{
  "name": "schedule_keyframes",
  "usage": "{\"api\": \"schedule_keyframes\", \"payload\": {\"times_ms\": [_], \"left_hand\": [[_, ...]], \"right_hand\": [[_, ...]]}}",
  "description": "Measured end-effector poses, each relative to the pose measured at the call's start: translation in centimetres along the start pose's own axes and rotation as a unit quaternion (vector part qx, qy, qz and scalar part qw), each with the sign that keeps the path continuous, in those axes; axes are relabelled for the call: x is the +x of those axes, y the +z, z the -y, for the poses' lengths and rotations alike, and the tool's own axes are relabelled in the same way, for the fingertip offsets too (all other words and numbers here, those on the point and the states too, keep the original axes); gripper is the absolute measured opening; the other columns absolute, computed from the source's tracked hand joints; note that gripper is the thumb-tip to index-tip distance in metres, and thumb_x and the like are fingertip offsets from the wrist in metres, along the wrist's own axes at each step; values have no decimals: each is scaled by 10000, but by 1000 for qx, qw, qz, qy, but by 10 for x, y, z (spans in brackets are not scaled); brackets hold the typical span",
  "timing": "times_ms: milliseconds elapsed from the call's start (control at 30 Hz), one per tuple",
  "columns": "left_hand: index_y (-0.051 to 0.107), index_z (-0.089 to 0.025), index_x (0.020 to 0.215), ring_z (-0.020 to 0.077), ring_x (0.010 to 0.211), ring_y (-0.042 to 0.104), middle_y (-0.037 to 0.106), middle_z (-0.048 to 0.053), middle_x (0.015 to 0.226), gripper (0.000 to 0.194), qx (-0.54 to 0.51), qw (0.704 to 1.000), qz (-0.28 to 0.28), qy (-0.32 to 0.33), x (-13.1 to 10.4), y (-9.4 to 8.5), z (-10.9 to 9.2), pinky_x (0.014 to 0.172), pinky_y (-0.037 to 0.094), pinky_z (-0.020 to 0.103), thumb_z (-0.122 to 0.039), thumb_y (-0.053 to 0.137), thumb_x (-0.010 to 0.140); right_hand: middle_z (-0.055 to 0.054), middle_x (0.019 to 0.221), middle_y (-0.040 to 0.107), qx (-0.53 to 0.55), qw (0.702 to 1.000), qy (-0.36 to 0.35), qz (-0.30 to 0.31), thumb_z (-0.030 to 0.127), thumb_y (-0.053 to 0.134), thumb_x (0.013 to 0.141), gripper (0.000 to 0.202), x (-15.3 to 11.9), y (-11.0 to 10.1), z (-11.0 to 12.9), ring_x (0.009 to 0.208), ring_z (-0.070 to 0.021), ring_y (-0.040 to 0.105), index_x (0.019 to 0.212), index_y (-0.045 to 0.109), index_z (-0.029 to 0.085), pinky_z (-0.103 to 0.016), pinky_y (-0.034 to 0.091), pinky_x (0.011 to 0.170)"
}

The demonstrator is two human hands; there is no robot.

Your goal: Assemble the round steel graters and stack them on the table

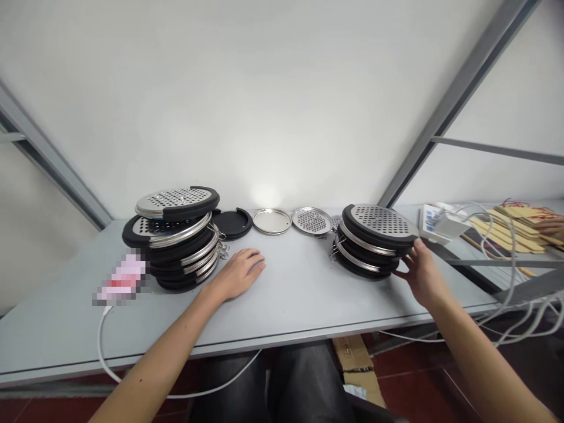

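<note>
The right hand [423, 273] curves around the near right edge of the right-hand stack [374, 249], which stands at its ten o'clock: perforated metal discs with black rims, silver bands and wire clips. Its fingers are bent and somewhat spread against the rims, probably to steady the pile; whether they pinch one disc, I cannot tell.

The left hand [240, 273] lies palm down on the grey table [286, 305], fingers loosely relaxed, holding nothing, seemingly just resting. Just beyond it, between nine and ten o'clock, is a taller left-hand stack [185, 258], its top disc set askew. From the left hand, a black ring [233, 225] lies at twelve, a plain pale disc [272, 222] at one and a loose perforated disc [312, 222] at two, set out side by side, perhaps for easy reach.

The right hand's fingertips are partly hidden by the stack. A further perforated piece barely shows behind it. At the left hand's nine o'clock, a pinkish object [123, 279] is pixelated. A co-worker's hand [550, 225] is cut off at the right edge.
</note>
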State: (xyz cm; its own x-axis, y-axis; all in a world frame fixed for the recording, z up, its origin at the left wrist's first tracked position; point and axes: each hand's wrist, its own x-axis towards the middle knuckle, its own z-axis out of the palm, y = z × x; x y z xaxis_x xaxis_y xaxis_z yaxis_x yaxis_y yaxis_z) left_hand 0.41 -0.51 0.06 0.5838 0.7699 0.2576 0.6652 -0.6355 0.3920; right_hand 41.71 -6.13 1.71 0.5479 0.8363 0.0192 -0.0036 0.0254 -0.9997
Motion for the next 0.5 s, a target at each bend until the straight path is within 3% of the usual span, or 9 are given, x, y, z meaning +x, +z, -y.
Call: {"api": "schedule_keyframes", "payload": {"times_ms": [200, 367, 433, 500], "left_hand": [[629, -188, 1201, 239, 1210, 523, 597, 97, 1263, 394, 4, 1000, 5, -1, -1, -2, -2, 1074, 401, 414, -392, 358, 1000], [630, -195, 1197, 241, 1207, 525, 601, 92, 1263, 394, -2, 1000, -2, 4, -2, -2, -1, 1073, 402, 417, -403, 361, 999], [628, -193, 1197, 243, 1208, 523, 598, 96, 1266, 397, -3, 1000, -2, 8, -2, -2, 0, 1074, 398, 422, -408, 360, 998], [623, -190, 1203, 247, 1216, 517, 593, 101, 1273, 402, -2, 1000, 1, 9, -2, -2, 0, 1078, 392, 426, -416, 362, 997]], "right_hand": [[28, 1438, 488, -18, 1000, 1, -1, 690, 482, 754, 492, 0, 1, 3, 1307, -259, 444, 1163, 564, 430, -386, 536, 802], [0, 1416, 505, -52, 998, -18, -34, 712, 379, 798, 537, -7, 2, -6, 1314, -278, 461, 1218, 523, 411, -511, 450, 969], [-52, 1434, 467, -61, 989, -57, -121, 683, 384, 810, 581, -16, 4, -13, 1303, -302, 475, 1308, 444, 391, -557, 408, 1004], [-80, 1492, 367, -83, 950, -157, -255, 615, 434, 809, 612, -29, 10, -18, 1342, -303, 428, 1373, 356, 391, -551, 376, 1040]]}}
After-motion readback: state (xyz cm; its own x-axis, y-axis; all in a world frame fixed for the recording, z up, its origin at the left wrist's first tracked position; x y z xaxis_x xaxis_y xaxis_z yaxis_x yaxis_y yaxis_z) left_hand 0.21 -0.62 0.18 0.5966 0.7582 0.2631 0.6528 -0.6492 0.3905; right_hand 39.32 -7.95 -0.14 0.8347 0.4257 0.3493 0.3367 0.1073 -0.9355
